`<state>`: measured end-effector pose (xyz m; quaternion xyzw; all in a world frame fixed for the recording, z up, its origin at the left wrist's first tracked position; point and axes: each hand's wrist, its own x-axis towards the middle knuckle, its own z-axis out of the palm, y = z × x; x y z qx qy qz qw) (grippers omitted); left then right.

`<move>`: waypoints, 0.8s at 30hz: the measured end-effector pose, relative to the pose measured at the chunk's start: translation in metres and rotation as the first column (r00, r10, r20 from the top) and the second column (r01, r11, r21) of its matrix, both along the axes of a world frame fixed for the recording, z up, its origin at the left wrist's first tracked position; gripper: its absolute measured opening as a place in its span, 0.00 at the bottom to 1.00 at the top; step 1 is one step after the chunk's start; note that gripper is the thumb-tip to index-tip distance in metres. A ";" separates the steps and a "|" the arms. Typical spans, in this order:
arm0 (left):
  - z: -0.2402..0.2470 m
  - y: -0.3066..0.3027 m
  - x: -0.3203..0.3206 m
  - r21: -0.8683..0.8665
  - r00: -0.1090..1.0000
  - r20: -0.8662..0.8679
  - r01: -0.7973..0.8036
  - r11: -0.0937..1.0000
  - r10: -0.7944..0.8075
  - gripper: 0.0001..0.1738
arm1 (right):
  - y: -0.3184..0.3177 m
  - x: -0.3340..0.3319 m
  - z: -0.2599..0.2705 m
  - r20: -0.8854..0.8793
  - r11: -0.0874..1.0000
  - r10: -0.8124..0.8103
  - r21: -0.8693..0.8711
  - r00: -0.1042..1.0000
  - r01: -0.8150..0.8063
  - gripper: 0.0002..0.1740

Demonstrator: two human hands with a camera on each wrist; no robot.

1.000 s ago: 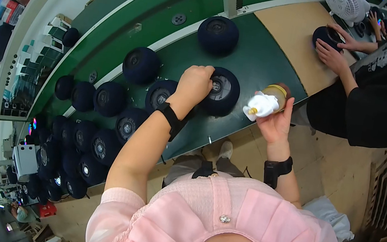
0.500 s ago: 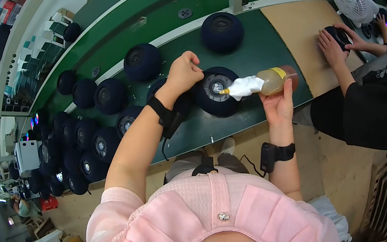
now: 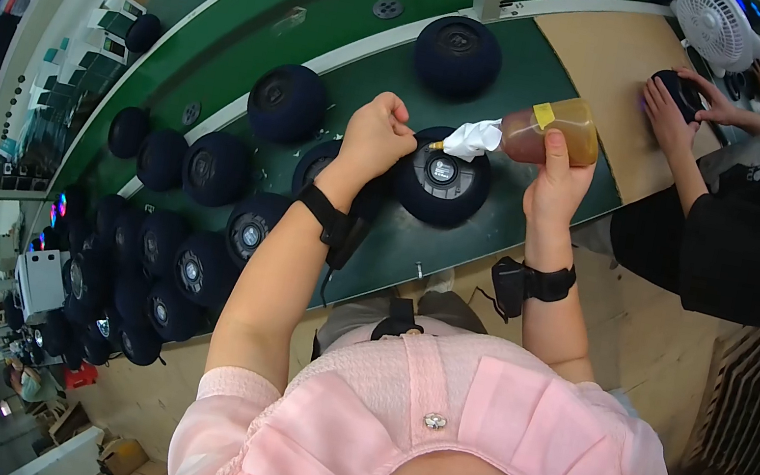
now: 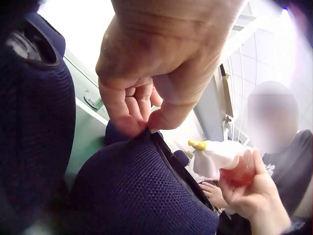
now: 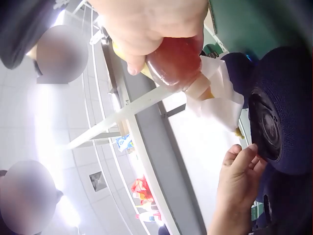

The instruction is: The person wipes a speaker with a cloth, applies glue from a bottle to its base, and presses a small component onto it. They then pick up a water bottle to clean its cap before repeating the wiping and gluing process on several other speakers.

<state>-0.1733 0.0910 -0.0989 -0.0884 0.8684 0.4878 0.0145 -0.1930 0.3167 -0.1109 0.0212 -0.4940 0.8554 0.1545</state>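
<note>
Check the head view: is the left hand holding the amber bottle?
No, the right hand grips the amber bottle; the left hand pinches the edge of the dark speaker.

speaker [image 3: 439,183]: matt navy knit cloth, glossy black plastic centre | bottle [image 3: 556,129]: clear amber plastic, white paper wrap | belt [image 3: 545,75]: smooth green

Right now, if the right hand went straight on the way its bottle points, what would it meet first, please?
Probably the speaker, at its top edge beside the left hand pinching its cloth; depth is unclear.
</note>
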 end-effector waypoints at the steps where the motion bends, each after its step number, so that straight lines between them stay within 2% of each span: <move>1: 0.000 0.000 0.000 0.001 1.000 -0.010 0.002 1.000 -0.002 0.14 | -0.002 -0.002 0.000 0.001 1.000 0.005 0.004 1.000 -0.005 0.20; 3: -0.005 -0.002 0.000 0.007 1.000 -0.015 -0.001 1.000 0.001 0.14 | -0.007 -0.003 0.002 0.014 1.000 -0.021 0.006 1.000 0.021 0.29; 5: -0.013 -0.003 -0.002 -0.008 0.997 -0.071 0.005 1.000 -0.006 0.13 | -0.009 -0.003 0.004 0.013 0.999 -0.015 0.029 1.000 0.015 0.30; 9: -0.011 -0.003 0.000 0.016 0.997 -0.074 -0.004 1.000 0.005 0.13 | -0.015 -0.002 0.009 -0.001 0.992 -0.049 0.115 0.999 0.049 0.32; 11: -0.003 -0.002 0.000 -0.038 1.000 -0.018 0.017 0.999 -0.018 0.13 | -0.016 -0.003 0.008 -0.012 0.988 -0.058 0.141 0.998 0.059 0.32; 18: -0.007 -0.001 -0.001 -0.050 1.000 -0.021 0.010 0.999 -0.011 0.12 | -0.018 -0.001 0.012 -0.068 0.954 -0.098 0.279 0.993 0.113 0.34; 24: -0.004 -0.001 -0.001 -0.062 1.000 -0.019 -0.004 0.998 0.003 0.13 | -0.020 0.007 0.016 -0.089 0.953 -0.128 0.263 0.988 0.147 0.34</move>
